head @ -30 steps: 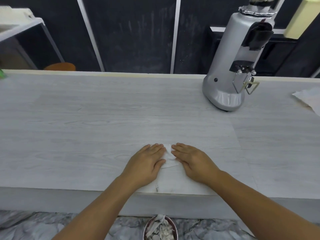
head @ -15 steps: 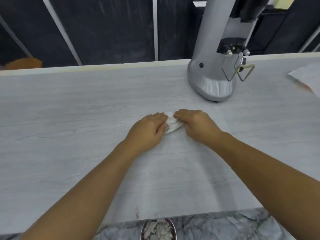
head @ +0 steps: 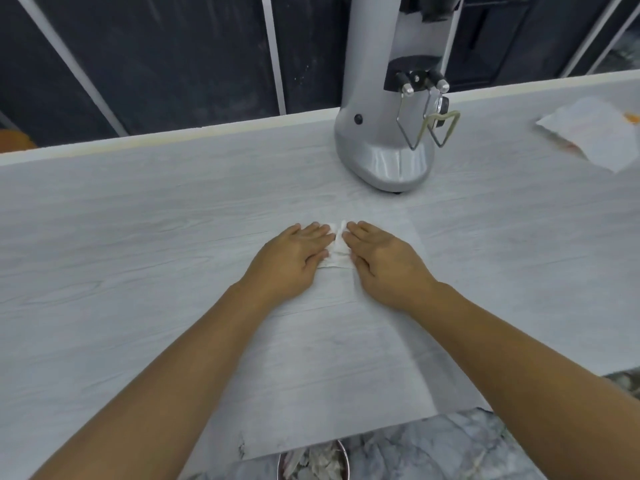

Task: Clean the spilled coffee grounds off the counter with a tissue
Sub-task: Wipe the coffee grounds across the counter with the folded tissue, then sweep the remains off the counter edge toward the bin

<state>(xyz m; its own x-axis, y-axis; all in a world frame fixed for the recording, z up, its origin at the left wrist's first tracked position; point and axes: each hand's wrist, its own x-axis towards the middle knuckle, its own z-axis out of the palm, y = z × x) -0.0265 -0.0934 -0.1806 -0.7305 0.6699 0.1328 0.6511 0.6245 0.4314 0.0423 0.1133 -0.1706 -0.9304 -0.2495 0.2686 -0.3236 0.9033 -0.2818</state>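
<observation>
A white tissue lies bunched on the pale wood-grain counter, a little in front of the grinder. My left hand rests flat on its left part, and my right hand rests flat on its right part. Both press it down with the fingers pointing away from me. Only a narrow strip of tissue shows between the two hands. I see no coffee grounds on the counter around them.
A silver coffee grinder stands at the back right of the counter. A used paper sheet lies at the far right. Below the counter's front edge is a metal bin holding crumpled tissues.
Both hands have slid the tissue away from me, from the front edge toward the grinder. The tissue has bunched into a narrower strip. My view has tilted downward.
</observation>
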